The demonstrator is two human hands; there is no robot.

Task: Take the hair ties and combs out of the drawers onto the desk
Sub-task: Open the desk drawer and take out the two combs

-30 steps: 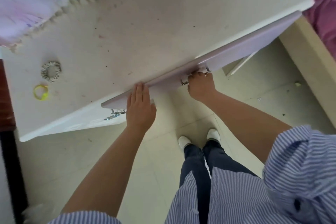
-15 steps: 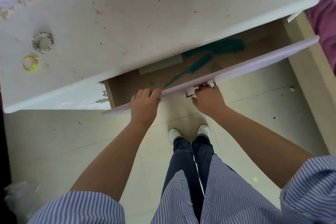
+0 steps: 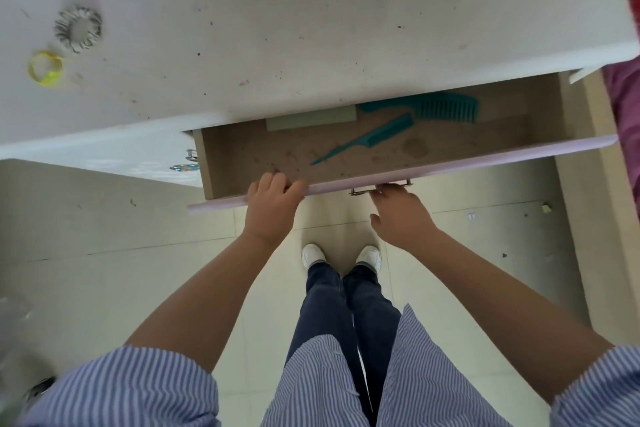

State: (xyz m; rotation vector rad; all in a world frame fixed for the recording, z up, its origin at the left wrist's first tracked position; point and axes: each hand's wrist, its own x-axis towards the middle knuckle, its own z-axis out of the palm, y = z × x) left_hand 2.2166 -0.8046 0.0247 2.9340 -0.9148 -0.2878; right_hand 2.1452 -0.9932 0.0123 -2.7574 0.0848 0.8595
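2 teal combs (image 3: pixel 398 125) lie in open drawer (image 3: pixel 433 168); left hand (image 3: pixel 272 210) fingers curl over its front, right hand (image 3: pixel 401 215) fingers loose, spread by handle (image 3: pixel 379 189).

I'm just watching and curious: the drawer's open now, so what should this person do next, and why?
Probably reach the right hand into the drawer for the thin teal tail comb. Two teal combs lie inside, this one and a wide-toothed comb, while two hair ties already sit on the desk. The right hand looks open just below the handle, and the left hand grips the drawer front.
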